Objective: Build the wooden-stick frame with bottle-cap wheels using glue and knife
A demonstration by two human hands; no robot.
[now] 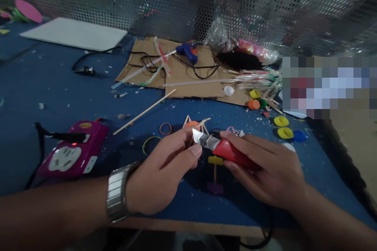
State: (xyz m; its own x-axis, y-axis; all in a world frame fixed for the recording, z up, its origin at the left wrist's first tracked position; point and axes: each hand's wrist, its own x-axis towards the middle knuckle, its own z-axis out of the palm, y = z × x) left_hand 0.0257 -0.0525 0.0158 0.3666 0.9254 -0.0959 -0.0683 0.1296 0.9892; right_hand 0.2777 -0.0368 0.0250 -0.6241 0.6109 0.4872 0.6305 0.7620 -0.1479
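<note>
In my right hand point(272, 166) is a red box cutter point(232, 153), its metal blade out and pointing left. My left hand point(163, 172), with a metal-band watch point(118, 194) on the wrist, has thumb and forefinger pinched together right at the blade's tip. Whatever lies between those fingers is hidden. Just beyond the hands are several short wooden sticks point(204, 125) and an orange cap point(193, 125). Under the knife, a stick joins a yellow cap point(216, 160) to a purple piece point(215, 187). Rubber bands point(165, 128) lie left of the sticks.
A magenta power strip point(96, 137) with a plugged-in cord sits at left. Behind are a wooden skewer point(144, 111), cardboard point(188, 86), a blue glue gun point(188, 52) and a white board point(76, 33). Yellow caps point(285, 133) lie right. A perforated metal panel point(123, 4) borders the back.
</note>
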